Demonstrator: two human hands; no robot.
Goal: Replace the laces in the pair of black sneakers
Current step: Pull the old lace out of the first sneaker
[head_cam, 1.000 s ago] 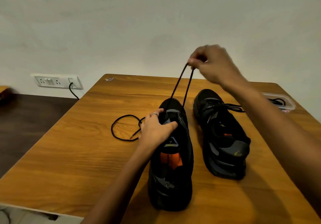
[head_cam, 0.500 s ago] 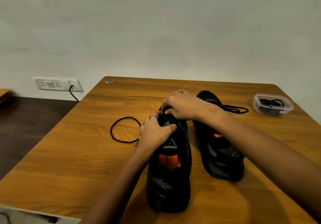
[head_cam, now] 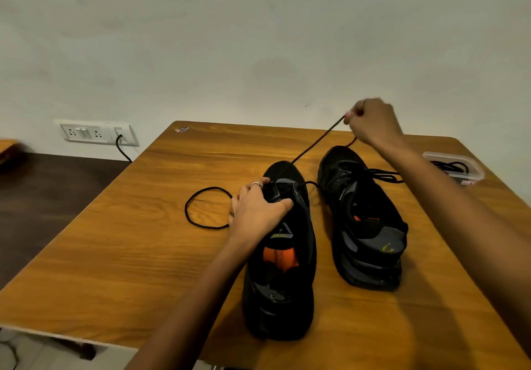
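Your left hand [head_cam: 258,208] grips the near-left sneaker [head_cam: 283,257] on the table [head_cam: 115,254], while your right hand [head_cam: 370,122] pinches its black lace [head_cam: 319,141] taut, raised toward the far right.

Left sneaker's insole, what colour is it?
Orange insole, seen in the head view, inside the left sneaker.

Left hand [head_cam: 257,207] low, palm down, fingers [head_cam: 258,185] curled in grip, ring on one finger. Right hand [head_cam: 372,122] raised, arm extended forward, fingertips pinched together.
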